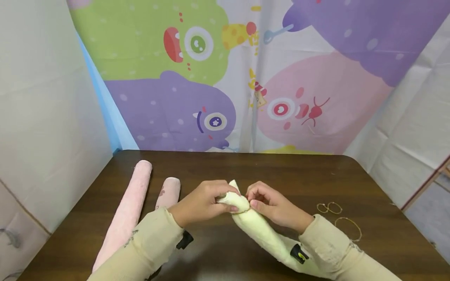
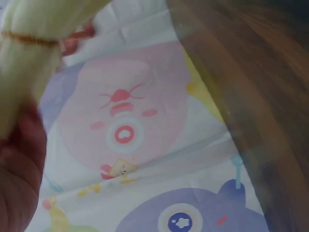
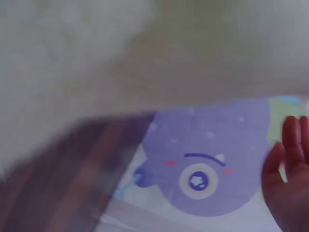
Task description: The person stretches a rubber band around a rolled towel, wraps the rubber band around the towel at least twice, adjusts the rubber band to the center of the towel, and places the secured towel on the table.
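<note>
- At the lower center of the head view, a pale yellow cloth roll [image 1: 258,232] is extending above the table [image 1: 281,169] toward the lower right edge, passing behind the right sleeve.
- At the roll's upper end, the left hand [image 1: 207,201] is gripping the cloth, its thumb and fingers curling round it.
- Just beside this grip, a thin brownish band [image 2: 30,38] is encircling the roll.
- At the band, the right hand [image 1: 272,205] is holding its fingers bent close to the cloth; whether they are pinching anything, one cannot tell.
- At lower left, a pink roll [image 1: 128,212] and a printed pink roll [image 1: 169,192] are lying side by side, the left arm partly covering the latter.
- At lower right, a twisted band [image 1: 328,209] and a round band [image 1: 359,228] are resting on the table.
</note>
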`<state>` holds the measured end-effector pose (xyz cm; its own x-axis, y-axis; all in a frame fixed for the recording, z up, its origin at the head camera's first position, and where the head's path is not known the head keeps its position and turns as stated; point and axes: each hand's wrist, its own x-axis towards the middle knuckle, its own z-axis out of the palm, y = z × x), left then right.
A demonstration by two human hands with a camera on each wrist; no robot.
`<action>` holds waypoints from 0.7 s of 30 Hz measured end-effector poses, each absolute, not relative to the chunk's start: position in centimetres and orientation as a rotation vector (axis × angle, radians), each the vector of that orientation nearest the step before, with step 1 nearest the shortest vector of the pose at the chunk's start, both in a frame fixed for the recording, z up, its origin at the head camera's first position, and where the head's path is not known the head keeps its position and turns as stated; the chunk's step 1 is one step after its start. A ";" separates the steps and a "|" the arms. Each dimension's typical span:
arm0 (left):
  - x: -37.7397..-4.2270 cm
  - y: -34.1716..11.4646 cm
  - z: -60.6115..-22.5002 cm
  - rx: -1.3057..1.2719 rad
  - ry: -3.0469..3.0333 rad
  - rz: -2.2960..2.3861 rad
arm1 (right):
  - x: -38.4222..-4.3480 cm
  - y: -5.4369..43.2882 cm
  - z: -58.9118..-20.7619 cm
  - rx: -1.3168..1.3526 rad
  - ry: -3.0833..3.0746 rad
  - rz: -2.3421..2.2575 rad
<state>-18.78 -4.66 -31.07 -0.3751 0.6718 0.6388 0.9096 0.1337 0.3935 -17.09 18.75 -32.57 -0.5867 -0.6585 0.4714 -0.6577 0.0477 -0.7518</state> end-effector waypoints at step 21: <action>-18.5 -5.5 -29.3 -1.534 -2.364 -1.712 | -15.0 16.1 -30.0 -2.069 3.301 -0.591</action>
